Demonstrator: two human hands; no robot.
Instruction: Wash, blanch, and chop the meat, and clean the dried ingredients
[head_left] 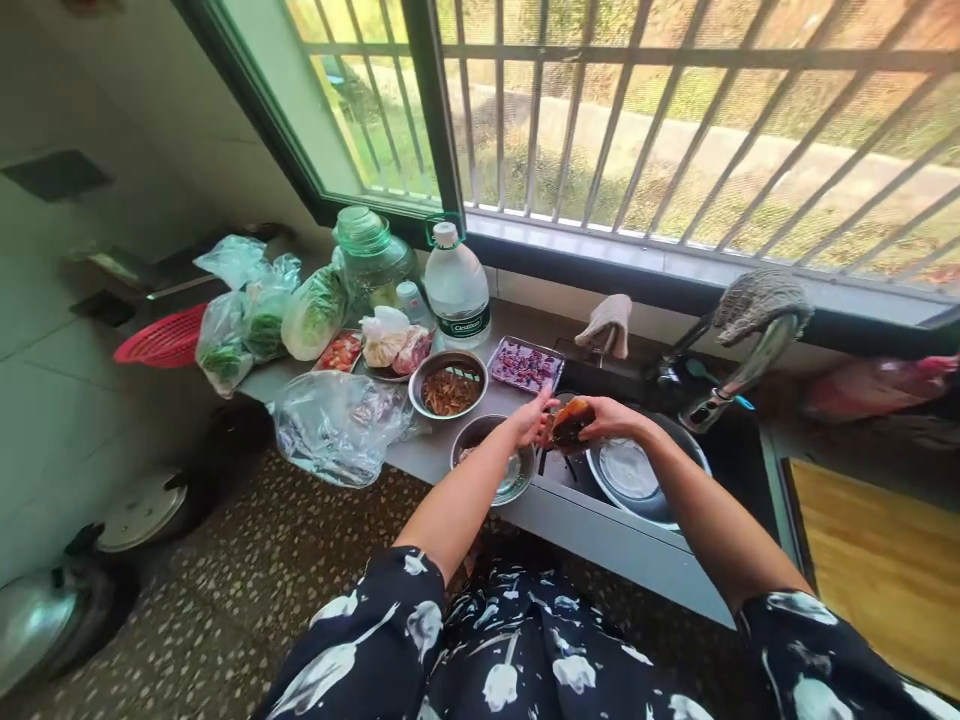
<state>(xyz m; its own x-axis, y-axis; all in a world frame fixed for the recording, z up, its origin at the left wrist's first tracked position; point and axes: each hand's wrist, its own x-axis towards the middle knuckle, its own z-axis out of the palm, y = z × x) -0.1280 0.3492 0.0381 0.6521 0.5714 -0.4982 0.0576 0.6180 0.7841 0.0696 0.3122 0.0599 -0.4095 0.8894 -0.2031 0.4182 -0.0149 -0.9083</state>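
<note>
Between the left hand (534, 418) and the right hand (609, 417), the dark reddish piece (571, 422) is mostly covered by fingers, and its kind cannot be told. Left of it, the metal bowl (491, 440) is partly hidden by the left forearm; its contents are unclear. Right of it, the wooden board (885, 570) is cut off by the picture's edge. Far left, the pot lid (34, 620) is blurred and cropped.

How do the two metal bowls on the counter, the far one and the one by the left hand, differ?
The far metal bowl holds a heap of brown shreds; the near metal bowl looks almost empty. The far bowl stands clear of the hands; the near bowl lies partly under the left hand and forearm, at the counter's front edge. Both are round, shiny steel.
</note>
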